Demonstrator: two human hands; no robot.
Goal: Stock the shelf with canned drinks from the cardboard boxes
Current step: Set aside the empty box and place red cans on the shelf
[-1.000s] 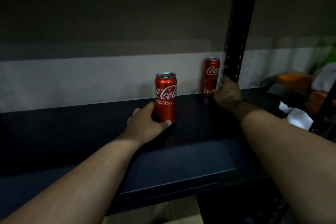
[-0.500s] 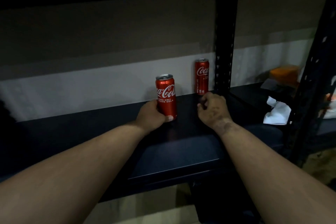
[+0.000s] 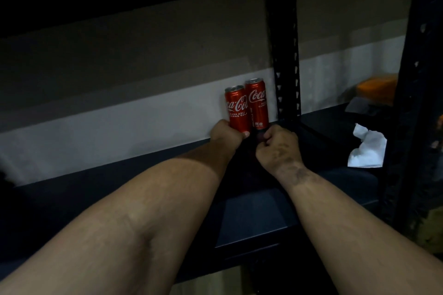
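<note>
Nearest me, both forearms reach over the front lip of the dark shelf (image 3: pixel 251 218), further in than they were a second ago. At their ends, my left hand (image 3: pixel 224 135) has its grip curled round the base of the left can (image 3: pixel 236 109), thumb showing at the can's foot. That can stood alone near the middle of the shelf half a second back; I have since slid it rightward and deeper, so it now stands upright, touching or just beside the right can (image 3: pixel 256 103). My right hand (image 3: pixel 278 146) sits in front of the right can with fingers curled; whether it pinches the can's foot or holds nothing I cannot tell in this light. Behind the pair, the perforated black upright (image 3: pixel 286 67) and pale wall mark the back corner. Off to the right lies crumpled white paper (image 3: pixel 366 148). I judge two cans are now placed, starting a row.
</note>
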